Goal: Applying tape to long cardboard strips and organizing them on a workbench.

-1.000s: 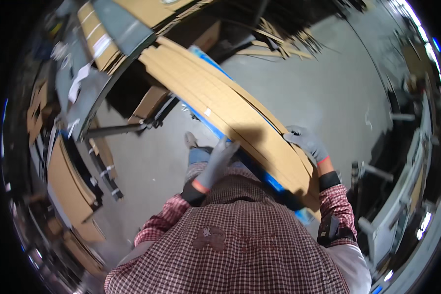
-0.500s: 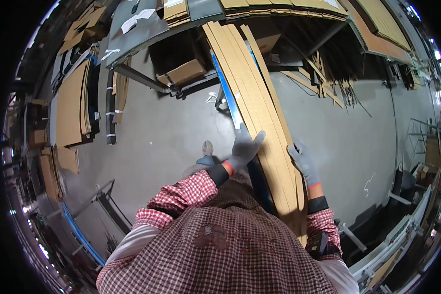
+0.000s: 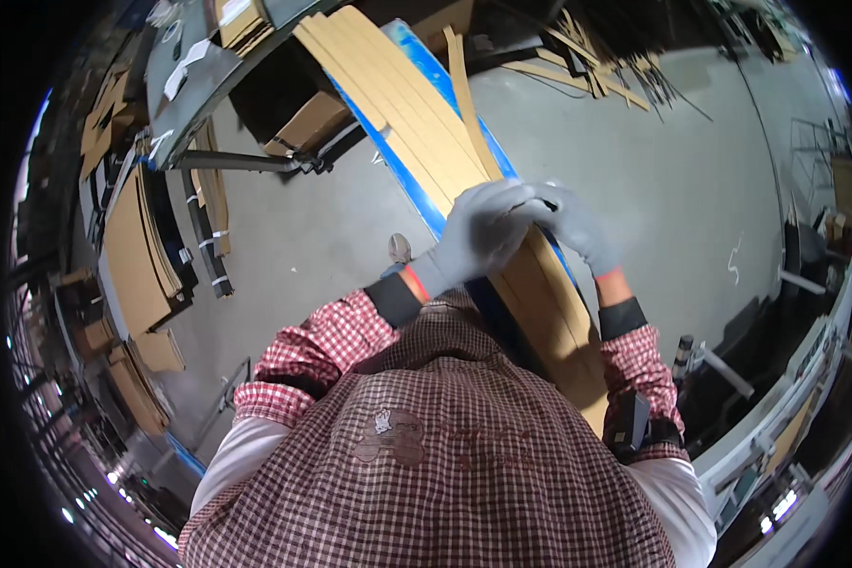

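Note:
Several long tan cardboard strips (image 3: 402, 99) lie side by side, running from the far left down toward my right side. They rest on a narrow blue-topped bench (image 3: 417, 199), whose blue surface shows along both edges. One separate strip (image 3: 464, 95) slants and curves away from the others at their right. Over the strips, my left hand (image 3: 488, 227) in a grey glove meets my gloved right hand (image 3: 577, 227). The fingers of both are curled in toward each other at the strips' right side. Whatever lies between the fingertips is hidden.
A grey metal table (image 3: 199, 85) stands at the far left, with an open cardboard box (image 3: 308, 123) beneath it. Flat cardboard sheets (image 3: 133, 246) lean in a stack at the left. Loose scrap strips (image 3: 596, 71) lie on the floor at the far right.
My hands have come together over the strips from opposite sides. The view has turned, so the strips slant more to the left. The separate strip's far end stands wider apart from the rest.

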A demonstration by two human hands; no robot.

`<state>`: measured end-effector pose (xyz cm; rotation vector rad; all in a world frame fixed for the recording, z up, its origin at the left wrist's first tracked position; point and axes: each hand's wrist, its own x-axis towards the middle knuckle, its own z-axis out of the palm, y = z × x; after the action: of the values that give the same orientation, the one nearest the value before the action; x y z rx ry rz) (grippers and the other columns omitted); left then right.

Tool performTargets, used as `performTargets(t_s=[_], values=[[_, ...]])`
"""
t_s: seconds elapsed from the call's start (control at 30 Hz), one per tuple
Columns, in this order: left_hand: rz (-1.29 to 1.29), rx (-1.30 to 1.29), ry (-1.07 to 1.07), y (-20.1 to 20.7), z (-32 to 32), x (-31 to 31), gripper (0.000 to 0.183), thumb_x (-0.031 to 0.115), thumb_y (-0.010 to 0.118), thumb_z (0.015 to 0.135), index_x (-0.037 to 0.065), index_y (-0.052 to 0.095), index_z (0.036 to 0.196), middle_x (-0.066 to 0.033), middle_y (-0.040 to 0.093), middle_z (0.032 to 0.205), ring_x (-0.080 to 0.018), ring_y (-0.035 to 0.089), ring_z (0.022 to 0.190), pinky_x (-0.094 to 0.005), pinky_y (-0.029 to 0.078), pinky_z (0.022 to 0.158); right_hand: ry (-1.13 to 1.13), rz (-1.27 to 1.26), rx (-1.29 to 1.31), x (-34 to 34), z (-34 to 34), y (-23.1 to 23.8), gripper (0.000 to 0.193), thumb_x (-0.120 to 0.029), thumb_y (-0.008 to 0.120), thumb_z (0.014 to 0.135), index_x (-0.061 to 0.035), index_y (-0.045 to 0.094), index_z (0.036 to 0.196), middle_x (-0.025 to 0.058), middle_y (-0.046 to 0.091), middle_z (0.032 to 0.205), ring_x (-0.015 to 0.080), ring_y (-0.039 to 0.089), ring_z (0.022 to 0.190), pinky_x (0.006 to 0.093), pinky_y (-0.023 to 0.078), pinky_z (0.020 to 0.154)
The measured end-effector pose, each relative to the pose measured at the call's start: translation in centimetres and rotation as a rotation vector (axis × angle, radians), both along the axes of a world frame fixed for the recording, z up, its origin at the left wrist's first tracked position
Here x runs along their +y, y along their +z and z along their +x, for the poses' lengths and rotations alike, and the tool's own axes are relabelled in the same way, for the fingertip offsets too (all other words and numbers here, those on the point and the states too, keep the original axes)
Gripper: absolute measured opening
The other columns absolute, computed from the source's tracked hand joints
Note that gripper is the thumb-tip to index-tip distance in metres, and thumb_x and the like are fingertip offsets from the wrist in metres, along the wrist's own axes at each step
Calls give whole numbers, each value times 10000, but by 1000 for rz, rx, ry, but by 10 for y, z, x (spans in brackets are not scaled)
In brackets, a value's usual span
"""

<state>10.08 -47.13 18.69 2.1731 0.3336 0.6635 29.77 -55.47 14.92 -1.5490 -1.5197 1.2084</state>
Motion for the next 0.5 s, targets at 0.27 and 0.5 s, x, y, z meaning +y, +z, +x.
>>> performTargets(t_s=[0.27, 0.5], values=[[561, 319, -166, -54, 15, 28, 430, 351, 667, 809, 108, 622, 1161, -120, 604, 1130, -329, 500, 1225, -510, 291, 1107, -495, -44, -222, -140, -20, 19, 516, -257, 675, 860, -4, 555, 1292, 223, 635, 1185, 375, 587, 1126, 424, 453, 980], [717, 452, -573, -29, 45, 98, 507, 332, 612, 740, 87, 617, 1184, -142, 628, 1135, -319, 518, 1221, -530, 237, 1166, -575, -230, -581, -279, -57, 10, 657, -287, 723, 797, 22, 490, 1327, 257, 609, 1180, 434, 583, 1074, 474, 471, 920]])
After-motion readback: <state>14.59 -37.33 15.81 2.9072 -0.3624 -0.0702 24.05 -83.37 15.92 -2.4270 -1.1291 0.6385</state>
